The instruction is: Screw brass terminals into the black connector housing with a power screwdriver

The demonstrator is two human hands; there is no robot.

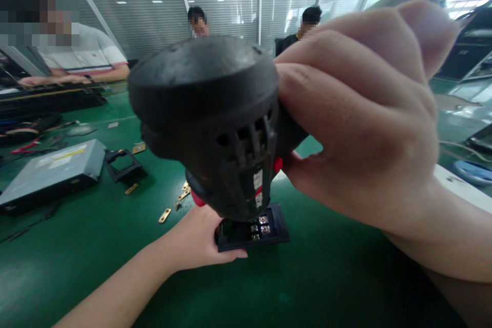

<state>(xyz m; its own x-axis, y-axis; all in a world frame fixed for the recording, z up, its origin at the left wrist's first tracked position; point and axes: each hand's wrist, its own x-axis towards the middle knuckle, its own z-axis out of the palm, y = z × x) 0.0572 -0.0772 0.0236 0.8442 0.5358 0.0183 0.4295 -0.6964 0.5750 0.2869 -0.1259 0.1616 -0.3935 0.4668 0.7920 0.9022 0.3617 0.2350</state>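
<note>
We are driving or loosening a screw in a small black terminal block (251, 233), and we judge the work to be mid-step: the tool is already planted on the part. Our right hand (361, 128) wraps tightly around the black power screwdriver (215, 123), fingers curled fully over its body, so close to the camera that the tool's domed rear cap fills the middle of the view. The screwdriver points down and away from us, and its far end hides the bit, so we cannot tell which screw it sits in.

Directly below the screwdriver, the terminal block lies on the green table (96, 246). Our left hand (200, 243) lies at the near left of the block, its fingers along the front edge. The next move, as we judge it, calls for keeping the tool square over the screw and the block pinned flat, since a tilt could let the bit slip.

The screwdriver is matt, slightly scuffed black plastic, round, with slotted vents and a red switch. The block is a shallow rectangular frame with bright metal screws inside. Left of the screwdriver, small brass strips (164, 215) lie scattered, and further left are another black frame (123, 164) and a flat grey metal drive (49, 171).
</note>
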